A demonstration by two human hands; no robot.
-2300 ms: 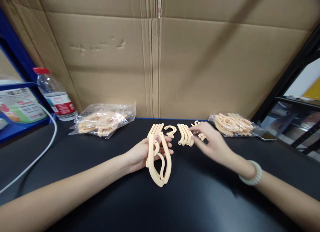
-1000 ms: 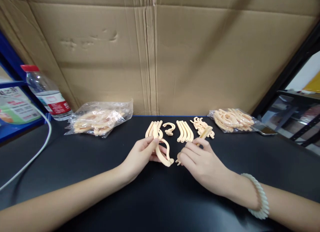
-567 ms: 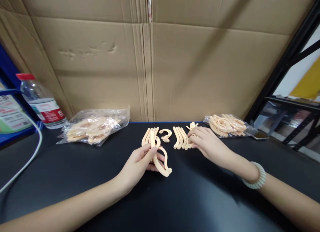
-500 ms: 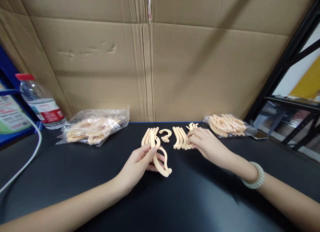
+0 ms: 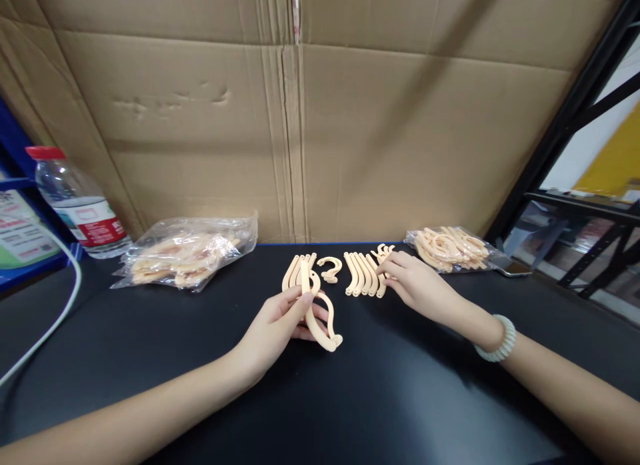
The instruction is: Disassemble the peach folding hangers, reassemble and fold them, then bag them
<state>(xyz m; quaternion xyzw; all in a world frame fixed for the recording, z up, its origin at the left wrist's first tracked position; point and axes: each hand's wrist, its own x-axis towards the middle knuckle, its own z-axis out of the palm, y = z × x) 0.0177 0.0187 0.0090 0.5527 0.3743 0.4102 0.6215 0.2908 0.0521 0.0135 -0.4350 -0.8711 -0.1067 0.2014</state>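
My left hand (image 5: 280, 318) is closed on a beige plastic folding hanger (image 5: 318, 335), held above the black table with its curved arms toward me. Behind it lies a short row of curved hanger arms (image 5: 291, 275), partly covered by the held piece. A loose hanger hook (image 5: 331, 270) rests in the middle. To its right, several more hanger arms (image 5: 361, 275) lie side by side. My right hand (image 5: 420, 285) has its fingers bent at small curved beige pieces (image 5: 383, 251) beside that row. Its fingertips cover whatever they pinch.
A clear bag of beige parts (image 5: 185, 255) lies at the back left, another bag (image 5: 450, 248) at the back right. A water bottle (image 5: 85, 211) with a red cap stands far left near a white cable (image 5: 70, 305). Cardboard (image 5: 200, 138) rises behind the black table (image 5: 350, 411).
My right hand has shifted slightly off the right end of the arm row, showing more of the last arm. My left hand keeps hold of the folding hanger. The view has moved slightly.
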